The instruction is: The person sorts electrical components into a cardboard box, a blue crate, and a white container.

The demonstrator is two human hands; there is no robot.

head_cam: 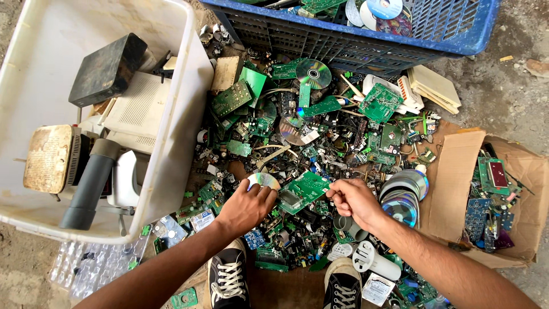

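Observation:
My left hand (246, 207) rests on the heap of electronic scrap, fingers curled over a shiny disc (263, 181). My right hand (353, 200) pinches the right edge of a green circuit board (304, 191) that lies between both hands. A stack of discs (404, 194) sits just right of my right hand. Green boards, wires and small parts cover the ground around both hands. My two black sneakers (229, 279) stand at the near edge of the heap.
A white plastic tub (189, 103) at left holds casings, a black box and a grey tube. A blue crate (366, 46) with boards and discs stands at the top. An open cardboard box (457, 171) with boards sits at right. Clear blister trays (91, 266) lie bottom left.

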